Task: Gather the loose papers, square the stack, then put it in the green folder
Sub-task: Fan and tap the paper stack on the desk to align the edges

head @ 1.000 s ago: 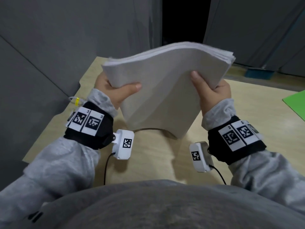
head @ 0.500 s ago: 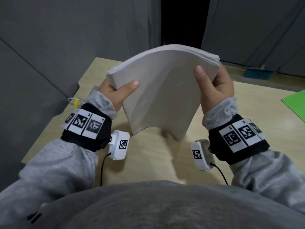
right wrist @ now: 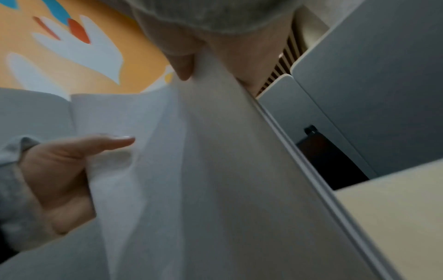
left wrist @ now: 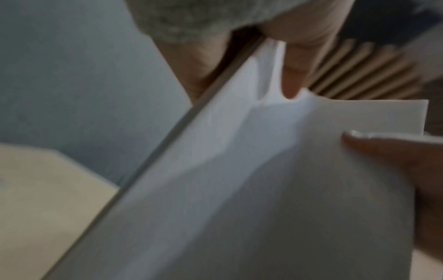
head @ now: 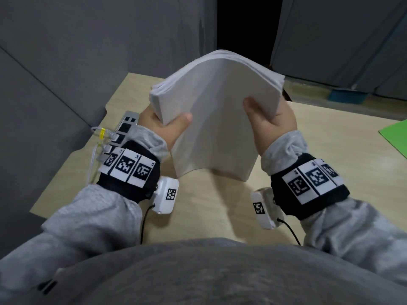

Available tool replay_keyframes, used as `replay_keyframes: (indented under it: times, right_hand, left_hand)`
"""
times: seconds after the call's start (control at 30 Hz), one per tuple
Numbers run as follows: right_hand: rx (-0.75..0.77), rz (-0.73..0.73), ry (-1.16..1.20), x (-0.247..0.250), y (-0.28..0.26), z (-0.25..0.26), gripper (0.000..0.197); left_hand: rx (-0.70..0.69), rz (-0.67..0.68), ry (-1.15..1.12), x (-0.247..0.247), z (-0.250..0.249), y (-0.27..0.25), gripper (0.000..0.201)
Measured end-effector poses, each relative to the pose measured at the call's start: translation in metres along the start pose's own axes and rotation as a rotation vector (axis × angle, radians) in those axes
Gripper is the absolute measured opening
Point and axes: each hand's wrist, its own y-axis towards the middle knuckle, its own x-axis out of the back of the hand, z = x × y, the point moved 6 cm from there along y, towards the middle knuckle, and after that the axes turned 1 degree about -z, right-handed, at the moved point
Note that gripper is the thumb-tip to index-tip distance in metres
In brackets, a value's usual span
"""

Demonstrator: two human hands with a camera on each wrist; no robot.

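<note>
Head view: my left hand point(head: 163, 126) and right hand point(head: 269, 122) each clamp a side of the paper stack point(head: 217, 119), bowed upward between them above the surface point(head: 209, 208). I judge I'm mid-squaring; next, tap its lower edge down, then carry it to the green folder point(head: 395, 137), well off beyond my right hand.

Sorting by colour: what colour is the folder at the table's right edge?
Green folder; the head view shows it best.

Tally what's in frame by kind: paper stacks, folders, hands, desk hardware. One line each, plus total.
Paper stack, bowed, held off the table: 1
Green folder, only a corner in view at the right edge: 1
Hands gripping the stack, left hand and right hand: 2
Grey port hub with white cables, behind the left wrist: 1
Total: 5
</note>
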Motion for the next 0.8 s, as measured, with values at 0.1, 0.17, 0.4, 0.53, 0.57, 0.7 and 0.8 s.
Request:
replay_keyframes:
  times: [0.1, 0.17, 0.4, 0.53, 0.57, 0.7, 0.8]
  right_hand:
    - [-0.199, 0.062, -0.079, -0.006, -0.003, -0.03, 0.003]
    - [-0.171, 0.025, -0.013, -0.004, -0.003, -0.028, 0.007]
    - [-0.029, -0.039, 0.181, 0.013, 0.007, -0.016, 0.02]
    - [-0.139, 0.028, 0.058, 0.001, 0.003, -0.035, 0.014]
    - [-0.146, 0.003, 0.063, 0.001, 0.002, -0.034, 0.016]
    - [-0.071, -0.036, 0.2, 0.005, 0.003, -0.016, 0.014]
    - [-0.079, 0.002, 0.251, 0.002, 0.003, -0.016, 0.026]
  left_hand:
    - [0.176, 0.108, 0.101, -0.011, 0.024, -0.005, 0.039]
    - [0.127, 0.055, 0.121, -0.007, 0.022, -0.004, 0.031]
    - [-0.009, -0.019, -0.107, 0.015, 0.015, 0.005, 0.037]
    - [0.103, 0.045, 0.032, 0.003, 0.035, 0.005, 0.036]
    - [0.092, 0.025, 0.056, 0.004, 0.036, 0.006, 0.029]
    - [-0.002, -0.013, -0.035, 0.018, 0.028, 0.014, 0.023]
    - [0.086, 0.015, -0.146, 0.015, 0.043, 0.016, 0.053]
